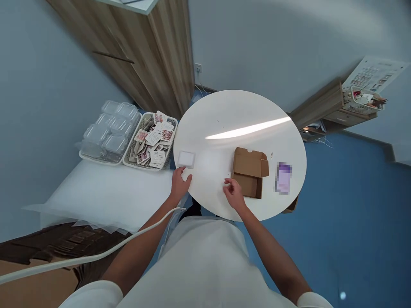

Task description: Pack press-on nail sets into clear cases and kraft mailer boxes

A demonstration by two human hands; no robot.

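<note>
The person's left hand point(180, 183), fingers parted, is by a flat white case point(186, 159). The right hand point(235, 196) curls beside an open cardboard box point(248, 164), its grip too small to judge

Pale blue-grey walls point(244, 47), blue floor point(346, 192), dark skirting point(389, 152) at right. Tall wood-grain cabinet point(144, 64) back left, wall socket point(198, 67) beside it. Round white table point(218, 107) in the middle, bright light streak point(248, 130) across its top. Wood-grain unit point(345, 117) on the right, against the wall.
</note>
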